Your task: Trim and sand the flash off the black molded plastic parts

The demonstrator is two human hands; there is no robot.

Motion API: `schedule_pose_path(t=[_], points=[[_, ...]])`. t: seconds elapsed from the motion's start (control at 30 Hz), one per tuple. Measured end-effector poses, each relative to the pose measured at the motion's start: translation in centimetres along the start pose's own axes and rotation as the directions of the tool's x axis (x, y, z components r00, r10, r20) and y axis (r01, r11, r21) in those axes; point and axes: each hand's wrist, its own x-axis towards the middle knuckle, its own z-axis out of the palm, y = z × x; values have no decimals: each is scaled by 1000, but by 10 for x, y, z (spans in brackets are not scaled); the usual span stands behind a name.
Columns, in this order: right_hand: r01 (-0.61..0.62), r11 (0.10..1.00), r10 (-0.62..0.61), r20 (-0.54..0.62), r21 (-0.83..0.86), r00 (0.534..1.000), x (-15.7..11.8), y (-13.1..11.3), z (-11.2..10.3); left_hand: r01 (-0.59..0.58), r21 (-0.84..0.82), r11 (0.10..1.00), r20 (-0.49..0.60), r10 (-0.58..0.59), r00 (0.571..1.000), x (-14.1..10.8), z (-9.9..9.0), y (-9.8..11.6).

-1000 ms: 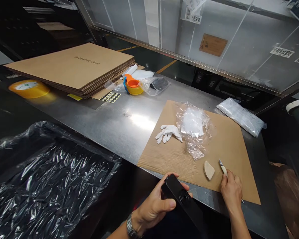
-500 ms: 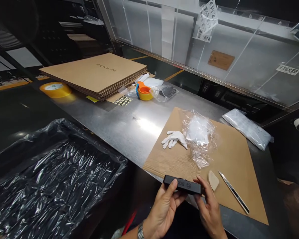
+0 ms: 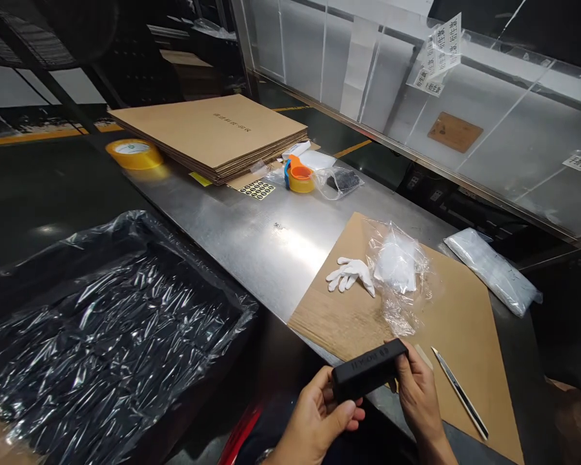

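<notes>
A black oblong plastic part [image 3: 368, 368] with raised lettering on its side is held up over the near table edge, tilted with its right end higher. My left hand [image 3: 319, 410] grips its left end, the thumb below it and fingers behind. Around the right end, my right hand [image 3: 419, 387] closes with thumb and fingers. Just past my right hand a beige wedge-shaped piece [image 3: 423, 355] lies mostly hidden on the cardboard sheet [image 3: 458, 323]. A utility knife [image 3: 459, 392] rests to its right. Beyond lie a white glove [image 3: 352, 276] and a clear plastic bag [image 3: 397, 265] with white contents.
Flat cardboard [image 3: 208, 132] is stacked at the table's far left, beside a yellow tape roll [image 3: 133, 155]. An orange tape dispenser [image 3: 300, 173] and a sticker sheet [image 3: 257, 189] sit nearby. A plastic-wrapped pack [image 3: 494, 271] lies right. Black film [image 3: 106, 342] lines a container at left.
The black part has been turned and tilted, its right end now raised. My left hand's thumb has shifted off its lettered face to below it. The view has swung slightly left.
</notes>
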Motion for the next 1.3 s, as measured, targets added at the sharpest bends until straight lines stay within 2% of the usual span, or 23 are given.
schedule_pose_path(t=[0.17, 0.23, 0.4, 0.5, 0.73, 0.83, 1.0, 1.3], points=[[-91, 994, 86, 91, 55, 992, 4, 1, 6, -196, 159, 968, 58, 189, 980, -3, -19, 5], [-121, 990, 114, 106, 69, 988, 4, 3, 7, -230, 199, 953, 83, 217, 973, -4, -27, 7], [-256, 949, 227, 168, 181, 959, -1, 3, 9, -215, 162, 963, 170, 188, 967, -7, -34, 10], [-301, 925, 261, 188, 231, 947, -1, 2, 9, -214, 135, 967, 160, 192, 968, -9, -35, 9], [-304, 928, 270, 174, 216, 947, -3, 3, 6, -166, 216, 962, 72, 154, 986, -15, -31, 11], [-296, 935, 263, 179, 193, 948, -6, 5, 4, -168, 247, 954, 84, 152, 985, -15, -29, 15], [-265, 948, 233, 186, 174, 955, -7, 9, 1, -140, 180, 974, 156, 112, 981, -14, -24, 18], [-250, 956, 221, 184, 153, 958, -8, 12, -2, -54, 50, 997, 124, 48, 991, -15, -18, 19]])
